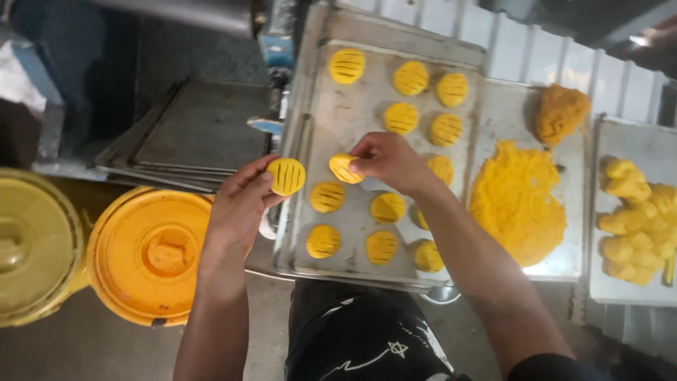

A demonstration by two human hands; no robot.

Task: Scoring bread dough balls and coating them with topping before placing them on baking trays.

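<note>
My left hand (243,201) sits raised at about nine o'clock, forearm rising from six, fingertips pinched around something small. My right hand (391,161) reaches in from five o'clock, wrist bent, palm down, thumb and fingers closed in a pinch pointing toward nine. Both forearms bare.

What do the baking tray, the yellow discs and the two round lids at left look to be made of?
Baking tray: seemingly bare metal, dull grey, scuffed and stained. Yellow discs, like the ones in the left hand and right hand: apparently soft dough, matte, with grooves pressed across the top. Orange lid and yellow lid: probably moulded plastic, smooth with a slight sheen.
</note>
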